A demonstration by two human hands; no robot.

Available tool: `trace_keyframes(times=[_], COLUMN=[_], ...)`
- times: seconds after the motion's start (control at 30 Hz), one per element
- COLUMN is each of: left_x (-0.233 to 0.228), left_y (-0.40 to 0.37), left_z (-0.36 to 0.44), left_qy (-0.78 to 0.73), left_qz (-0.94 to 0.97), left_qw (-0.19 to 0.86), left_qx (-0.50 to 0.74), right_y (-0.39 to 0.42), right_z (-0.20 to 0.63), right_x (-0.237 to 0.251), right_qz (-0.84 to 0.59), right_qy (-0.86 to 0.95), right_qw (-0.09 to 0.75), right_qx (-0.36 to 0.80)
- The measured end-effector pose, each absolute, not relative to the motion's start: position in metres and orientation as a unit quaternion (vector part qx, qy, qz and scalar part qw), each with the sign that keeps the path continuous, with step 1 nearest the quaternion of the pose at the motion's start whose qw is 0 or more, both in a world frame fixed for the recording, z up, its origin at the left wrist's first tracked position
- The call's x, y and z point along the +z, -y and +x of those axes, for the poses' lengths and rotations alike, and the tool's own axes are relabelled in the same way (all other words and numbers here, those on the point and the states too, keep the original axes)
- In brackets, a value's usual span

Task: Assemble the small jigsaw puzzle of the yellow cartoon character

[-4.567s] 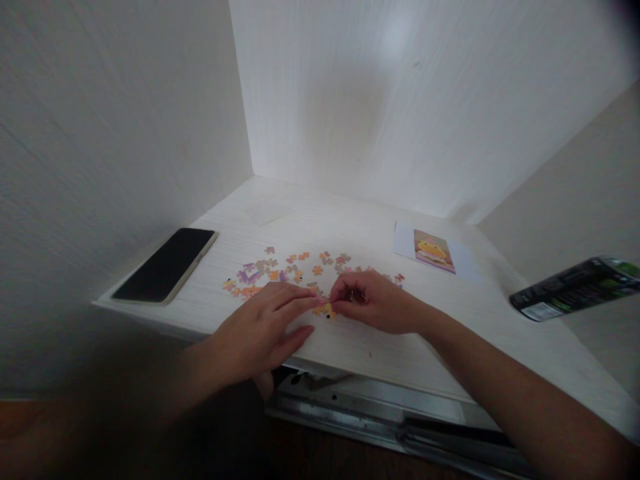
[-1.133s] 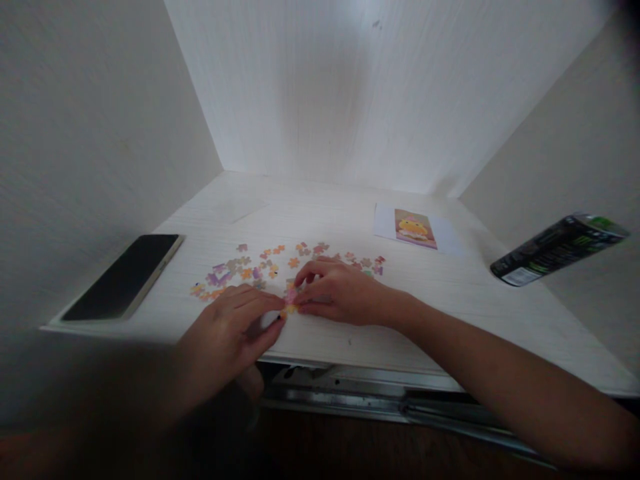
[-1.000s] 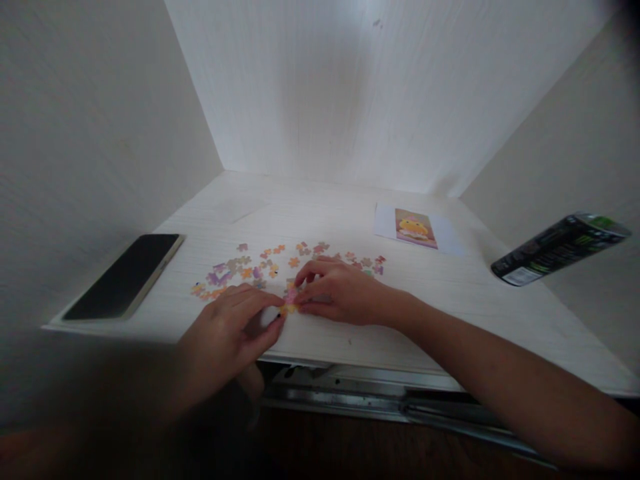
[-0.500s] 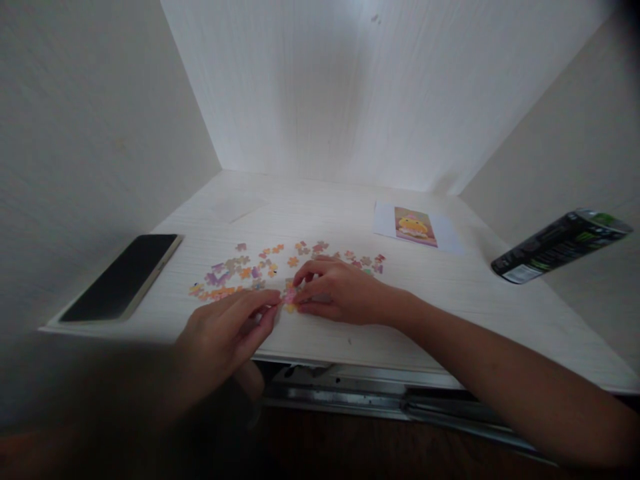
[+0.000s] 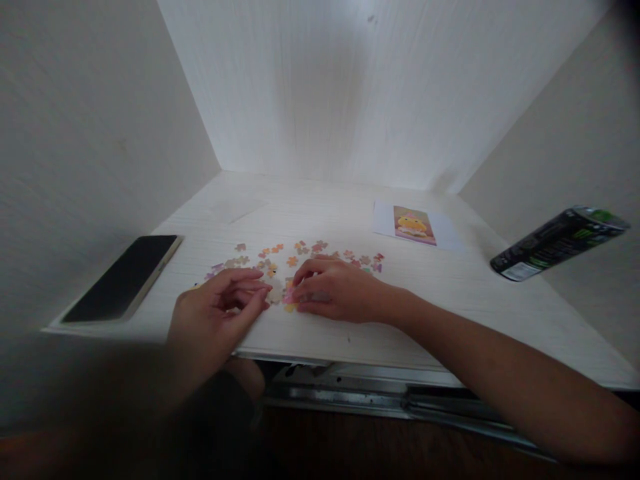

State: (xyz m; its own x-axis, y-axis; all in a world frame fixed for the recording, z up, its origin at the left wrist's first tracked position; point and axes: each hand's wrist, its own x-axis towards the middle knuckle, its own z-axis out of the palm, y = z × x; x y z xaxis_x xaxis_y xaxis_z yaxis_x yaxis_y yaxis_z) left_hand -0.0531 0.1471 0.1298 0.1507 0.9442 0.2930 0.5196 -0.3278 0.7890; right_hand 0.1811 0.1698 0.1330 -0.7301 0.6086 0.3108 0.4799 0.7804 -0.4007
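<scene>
My left hand (image 5: 223, 307) is just left of the joined puzzle pieces, its thumb and fingers curved and apart. A pale puzzle piece (image 5: 275, 292) shows right at its fingertips; whether they touch it I cannot tell. My right hand (image 5: 330, 290) rests on the table with thumb and fingers closed on a small pink and yellow group of puzzle pieces (image 5: 289, 298), partly covered by the fingers. Loose puzzle pieces (image 5: 293, 261) in orange, purple, pink and grey are spread behind both hands, and some are hidden by the left hand.
A phone-like dark slab (image 5: 125, 277) lies at the left of the white table (image 5: 320, 207). A printed picture of a yellow figure (image 5: 414, 225) lies at the back right. A black drink can (image 5: 555, 243) stands on the right. White panels enclose the back and sides.
My left hand has drawn back to the left from the pink pieces and its fingers have parted. The pale piece now shows between the hands. My right hand has hardly moved.
</scene>
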Motion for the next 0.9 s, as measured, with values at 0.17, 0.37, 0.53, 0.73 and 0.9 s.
trace_keyframes(times=[0.17,0.37,0.53,0.73,0.9], left_x=[0.134,0.134,0.131,0.129,0.128], left_y=[-0.136,-0.132,-0.131,-0.129,-0.131], left_z=[-0.053,-0.062,-0.062,-0.051,-0.05], left_qy=[-0.492,-0.356,-0.308,-0.367,-0.393], left_qz=[0.743,0.863,0.883,0.815,0.801], left_qw=[0.188,0.019,0.027,0.21,0.227], left_qx=[0.413,0.357,0.353,0.397,0.39], right_y=[-0.167,-0.165,-0.169,-0.17,-0.17], right_z=[0.179,0.177,0.177,0.176,0.177], right_x=[0.138,0.137,0.133,0.133,0.132], right_qz=[-0.322,-0.306,-0.309,-0.315,-0.315], right_qy=[0.874,0.803,0.733,0.706,0.708], right_qw=[0.283,0.299,0.344,0.343,0.335], right_qx=[0.229,0.415,0.499,0.533,0.536])
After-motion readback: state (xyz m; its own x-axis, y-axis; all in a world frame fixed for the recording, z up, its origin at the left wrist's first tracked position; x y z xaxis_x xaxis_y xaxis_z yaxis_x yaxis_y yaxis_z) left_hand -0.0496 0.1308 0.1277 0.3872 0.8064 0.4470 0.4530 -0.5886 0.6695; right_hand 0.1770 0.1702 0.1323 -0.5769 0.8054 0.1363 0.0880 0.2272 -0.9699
